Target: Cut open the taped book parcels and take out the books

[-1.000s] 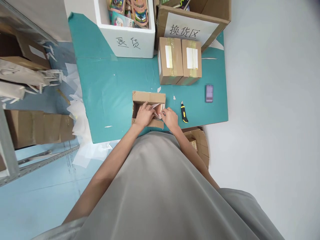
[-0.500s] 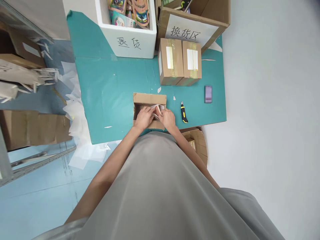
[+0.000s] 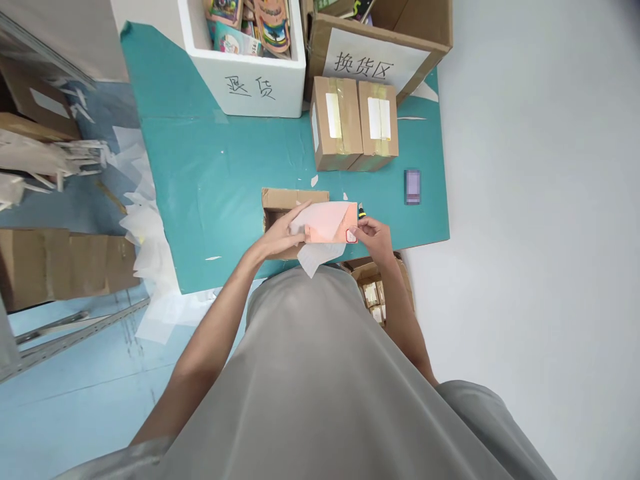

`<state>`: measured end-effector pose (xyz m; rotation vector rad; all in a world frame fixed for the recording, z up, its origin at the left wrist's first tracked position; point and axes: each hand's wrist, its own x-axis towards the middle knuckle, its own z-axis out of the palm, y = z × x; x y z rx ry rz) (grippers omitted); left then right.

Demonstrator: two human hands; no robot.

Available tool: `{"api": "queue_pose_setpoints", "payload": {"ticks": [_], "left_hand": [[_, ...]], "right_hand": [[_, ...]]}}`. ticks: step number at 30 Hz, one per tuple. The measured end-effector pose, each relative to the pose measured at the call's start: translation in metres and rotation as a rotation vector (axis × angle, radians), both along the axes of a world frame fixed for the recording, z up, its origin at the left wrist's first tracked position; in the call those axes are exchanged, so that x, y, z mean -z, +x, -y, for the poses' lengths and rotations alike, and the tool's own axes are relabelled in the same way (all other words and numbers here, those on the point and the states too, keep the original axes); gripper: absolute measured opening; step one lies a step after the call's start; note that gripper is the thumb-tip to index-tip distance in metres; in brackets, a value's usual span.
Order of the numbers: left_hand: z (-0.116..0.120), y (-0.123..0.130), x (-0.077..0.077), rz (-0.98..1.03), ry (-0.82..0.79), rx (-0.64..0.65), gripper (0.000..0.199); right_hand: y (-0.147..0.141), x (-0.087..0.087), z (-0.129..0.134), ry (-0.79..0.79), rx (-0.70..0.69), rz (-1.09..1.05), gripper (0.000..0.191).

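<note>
A flat orange-pink item, partly covered by thin white paper, is held above an open cardboard box near the table's front edge. My left hand grips its left end, thumb in front and fingers behind. The lower right corner, beside a small red-edged label, is pinched in my right hand. Behind the item and my right hand, a black and yellow cutter is mostly hidden. Most of the box's inside is covered too.
On the green table stand a white foam box of booklets, a large labelled carton, two taped boxes and a phone. Below the right front edge is a carton holding small boxes. Papers lie at left.
The orange-pink item and white paper have come up out of the open box. My right hand has moved right with the item's end, and my hands are farther apart.
</note>
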<state>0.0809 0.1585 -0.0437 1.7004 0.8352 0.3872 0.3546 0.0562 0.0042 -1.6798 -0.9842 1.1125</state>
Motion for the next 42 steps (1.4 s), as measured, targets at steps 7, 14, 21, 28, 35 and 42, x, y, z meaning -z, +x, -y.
{"api": "queue_pose_setpoints", "payload": {"ticks": [7,14,21,28,35,42], "left_hand": [[0.006,0.017,-0.027,0.153,-0.174,-0.057,0.102],[0.009,0.026,-0.027,0.184,-0.245,-0.265,0.091],[0.013,0.013,-0.044,-0.044,0.129,-0.237,0.050],[0.007,-0.001,-0.020,-0.383,0.369,-0.314,0.019],[-0.004,-0.020,-0.013,-0.590,0.332,-0.300,0.073],[0.019,0.002,-0.070,0.081,0.094,-0.496,0.072]], "right_hand": [[0.010,-0.002,-0.002,0.006,0.122,-0.176,0.030],[0.014,-0.004,-0.007,0.019,0.165,-0.282,0.033],[0.016,-0.014,-0.008,0.023,0.212,-0.386,0.038],[0.015,-0.025,-0.010,0.038,0.201,-0.375,0.034],[0.013,-0.037,-0.016,0.103,0.319,-0.405,0.033],[-0.017,-0.039,-0.009,0.062,0.250,-0.435,0.043]]}}
